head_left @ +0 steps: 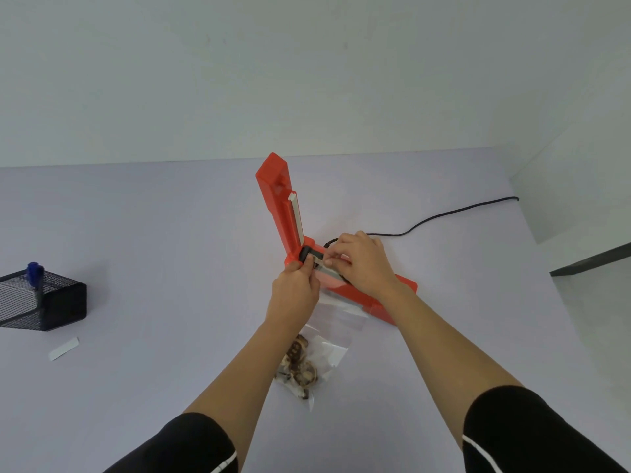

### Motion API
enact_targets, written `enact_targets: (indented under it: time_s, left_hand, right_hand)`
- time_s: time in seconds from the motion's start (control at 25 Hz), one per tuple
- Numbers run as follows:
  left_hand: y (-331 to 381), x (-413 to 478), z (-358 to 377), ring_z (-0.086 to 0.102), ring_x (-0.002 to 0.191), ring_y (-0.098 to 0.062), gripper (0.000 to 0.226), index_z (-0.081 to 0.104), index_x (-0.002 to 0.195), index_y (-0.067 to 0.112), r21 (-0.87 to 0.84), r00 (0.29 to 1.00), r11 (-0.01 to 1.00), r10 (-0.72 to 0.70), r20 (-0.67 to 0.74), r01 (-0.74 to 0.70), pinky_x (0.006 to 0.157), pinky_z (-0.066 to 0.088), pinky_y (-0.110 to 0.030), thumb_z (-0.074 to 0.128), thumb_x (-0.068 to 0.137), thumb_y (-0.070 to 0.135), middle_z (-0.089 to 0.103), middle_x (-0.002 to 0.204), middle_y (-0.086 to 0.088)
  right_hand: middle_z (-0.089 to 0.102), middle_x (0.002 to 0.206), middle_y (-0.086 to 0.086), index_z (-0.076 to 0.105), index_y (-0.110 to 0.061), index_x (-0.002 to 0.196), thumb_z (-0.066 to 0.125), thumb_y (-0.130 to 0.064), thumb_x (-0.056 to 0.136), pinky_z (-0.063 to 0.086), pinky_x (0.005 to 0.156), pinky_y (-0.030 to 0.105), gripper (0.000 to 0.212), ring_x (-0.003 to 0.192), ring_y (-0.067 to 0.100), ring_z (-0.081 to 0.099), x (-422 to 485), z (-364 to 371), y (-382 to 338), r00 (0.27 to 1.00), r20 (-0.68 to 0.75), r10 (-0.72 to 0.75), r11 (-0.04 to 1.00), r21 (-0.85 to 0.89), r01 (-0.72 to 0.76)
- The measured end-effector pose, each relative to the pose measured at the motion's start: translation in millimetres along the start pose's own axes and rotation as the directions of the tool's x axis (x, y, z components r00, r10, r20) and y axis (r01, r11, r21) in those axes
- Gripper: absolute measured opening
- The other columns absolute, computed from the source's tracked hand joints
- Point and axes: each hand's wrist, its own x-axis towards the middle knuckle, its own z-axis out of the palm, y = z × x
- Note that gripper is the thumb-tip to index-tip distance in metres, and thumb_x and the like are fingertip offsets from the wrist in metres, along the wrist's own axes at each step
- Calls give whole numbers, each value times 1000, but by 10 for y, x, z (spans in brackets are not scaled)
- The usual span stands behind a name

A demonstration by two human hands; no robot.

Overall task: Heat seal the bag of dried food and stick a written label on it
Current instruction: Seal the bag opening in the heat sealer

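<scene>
Both hands pinch the open top edge of the clear bag point(333, 322) and hold it over the sealing strip of the sealer point(392, 285). Left hand point(295, 286) grips the edge near the hinge end, fingertips closed on the plastic just beside a black block at the hinge. Right hand point(363, 264) has thumb and fingers closed on the same edge a bit farther along the base. Bag mouth lies across the sealer base; rest of the bag trails toward the person on the table point(153, 233), with the dried food point(298, 365) bunched at its bottom end. Sealer is orange, lid arm raised steeply, pale strip visible along its inner face. Black cord point(444, 216) runs from behind the right hand off to the right edge of the table. Far left: black mesh holder point(51, 305) with a blue pen point(34, 274) standing in it. White label point(64, 348) lies flat just in front of the holder, well apart from the bag.
</scene>
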Motion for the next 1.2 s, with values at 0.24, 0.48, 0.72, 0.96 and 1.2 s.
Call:
enact_targets:
  time_s: [0.24, 0.48, 0.72, 0.96, 1.2]
  left_hand:
    - [-29, -37, 15, 62, 80, -30, 36, 57, 126, 4, -69, 999, 997, 14, -52, -18, 75, 50, -36, 50, 91, 11, 65, 104, -18]
    - [112, -85, -52, 55, 63, -16, 22, 68, 108, 7, -258, 986, 965, -90, -142, 51, 70, 47, -24, 58, 88, 13, 67, 98, -13]
    - [405, 2, -86, 55, 68, -20, 7, 64, 80, 14, -418, 953, 877, -295, -75, 238, 61, 41, -17, 60, 84, 11, 63, 72, -12]
    - [267, -42, -70, 58, 74, -16, 15, 66, 86, 10, -429, 926, 839, -377, -16, 334, 64, 40, -20, 62, 85, 24, 64, 74, -1]
    - [360, 8, -35, 56, 57, -23, 21, 61, 70, 5, -190, 976, 960, -216, -35, 205, 56, 49, -30, 55, 87, 15, 64, 67, -11]
  right_hand:
    - [59, 103, -10, 57, -28, 121, 57, -15, 85, 43, 94, 42, 39, 96, 13, 52, -358, -245, 262, 984, -125, 130, 976, 192, -104]
    - [26, 148, -8, 25, -30, 143, 62, -30, 62, 30, 109, 33, 89, 137, 13, 27, -1034, -375, 569, 949, 178, 260, 899, 313, -305]
    - [19, 154, -2, 10, -22, 147, 77, -50, 66, 27, 114, 41, 109, 141, 17, 23, -1068, -148, 605, 941, 126, 314, 925, 185, -333]
    - [34, 145, 2, 16, -17, 145, 69, -47, 76, 38, 105, 42, 93, 130, 21, 40, -1056, -55, 613, 957, 14, 289, 957, 34, -289]
    - [34, 143, 4, 13, -18, 146, 68, -46, 78, 40, 103, 42, 92, 128, 22, 39, -1057, -45, 612, 955, 19, 296, 955, 11, -296]
